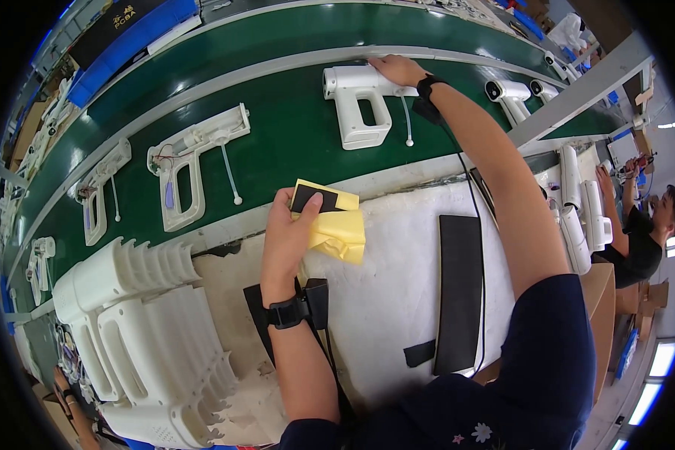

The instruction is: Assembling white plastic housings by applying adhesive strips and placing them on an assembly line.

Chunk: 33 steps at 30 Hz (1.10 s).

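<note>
The white housing point(352, 86) lies on the green belt point(292, 112), close to its far rail, with the looped handle pointing toward the person's side. The right hand point(400, 71) reaches over the belt to the right end of the housing's barrel; whether its fingers clamp there or merely rest, I cannot tell. Light, even pressure on that solid barrel should steady it best. The left hand point(289, 229), well apart from the right, hovers by the belt's near edge, thumb and fingers pinched on a creased yellow sheet point(339, 238) with a black pad point(302, 199) on it under the thumb. If the sheet is a release backing, as it appears, the pad is better handled by its edges and kept flat, since a fold or a fingerprint could weaken its hold. The thin white rod point(409, 124) hanging by the housing, over the belt, looks easy to knock, so both wrists do well to pass clear of it. As for containers, a blue bin point(90, 88) stands beyond the belt to the left, a dark panel point(120, 28) covering much of it and its contents unclear. A cardboard box point(598, 322) sits on the person's side of the belt, far right, its inside hidden. Left along the belt, an opened housing point(195, 142) holds pale inner parts and fine wires.
</note>
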### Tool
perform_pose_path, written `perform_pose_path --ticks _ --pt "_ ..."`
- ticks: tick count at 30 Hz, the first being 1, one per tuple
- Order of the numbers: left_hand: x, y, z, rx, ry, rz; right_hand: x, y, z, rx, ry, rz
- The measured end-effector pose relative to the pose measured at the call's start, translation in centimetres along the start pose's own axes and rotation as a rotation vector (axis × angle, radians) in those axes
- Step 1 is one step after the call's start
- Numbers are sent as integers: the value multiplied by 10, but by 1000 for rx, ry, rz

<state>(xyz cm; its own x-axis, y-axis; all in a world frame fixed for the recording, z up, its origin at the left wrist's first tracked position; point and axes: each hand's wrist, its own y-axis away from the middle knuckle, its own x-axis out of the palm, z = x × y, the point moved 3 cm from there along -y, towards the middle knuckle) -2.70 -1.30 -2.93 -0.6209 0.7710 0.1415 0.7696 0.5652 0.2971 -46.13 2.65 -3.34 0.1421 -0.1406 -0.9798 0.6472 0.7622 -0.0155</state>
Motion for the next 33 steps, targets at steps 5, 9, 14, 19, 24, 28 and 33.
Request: perform_pose_path --ticks 5,9,14,19,24,28,33 --pt "-10 1 -2 42 61 -22 -4 14 27 48 57 19" --pt "5 -7 1 50 167 -2 -33 41 20 -239 554 -489" --pt "-23 -1 3 80 244 -92 -60 117 174 -654 -51 -638" --pt "-20 -1 -5 108 346 -147 -55 241 242 -790 -185 -167" --pt "-24 -4 -3 276 357 -163 -27 241 251 -625 -490 -96" --pt "-29 -3 -7 422 183 -235 -30 219 249 -581 -549 26" --pt "-34 -3 -9 442 211 -282 -32 206 258 -522 -634 166"
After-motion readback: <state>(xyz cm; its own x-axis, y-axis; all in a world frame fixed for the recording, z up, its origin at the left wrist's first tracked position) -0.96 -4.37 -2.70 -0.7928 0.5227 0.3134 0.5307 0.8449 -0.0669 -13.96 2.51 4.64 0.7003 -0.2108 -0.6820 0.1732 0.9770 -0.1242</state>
